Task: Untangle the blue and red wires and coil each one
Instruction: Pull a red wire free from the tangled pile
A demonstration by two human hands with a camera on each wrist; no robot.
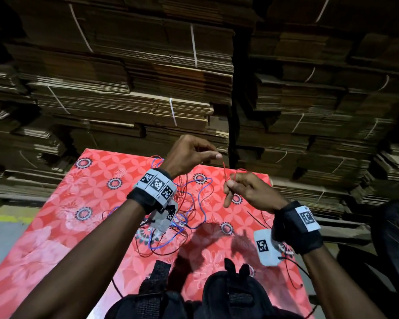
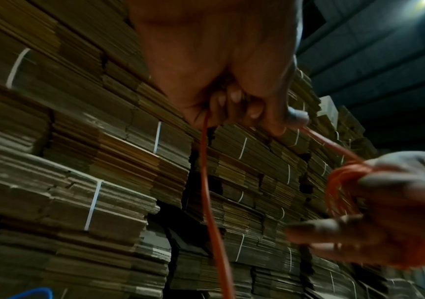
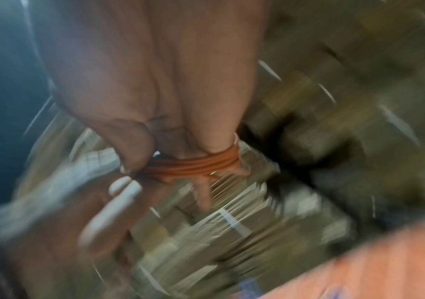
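strapped stacks of flat brown corrugated cardboard (image 1: 129,72) rise behind a red flower-printed tablecloth (image 1: 55,222). above its far edge the thin red wire (image 2: 207,182) runs taut between both hands: left hand (image 1: 189,155) pinching it, right hand (image 1: 247,189) wearing smooth round loops over its fingers, thumb pressing them. thin blue wire (image 1: 203,192) lies tangled with red strands on the cloth, nearer.

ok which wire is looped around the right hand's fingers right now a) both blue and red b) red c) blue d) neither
b: the right hand has only red wire wound in several turns round its fingers, fed by a strand the left hand pinches, while the blue wire lies in the tangle on the red patterned table.
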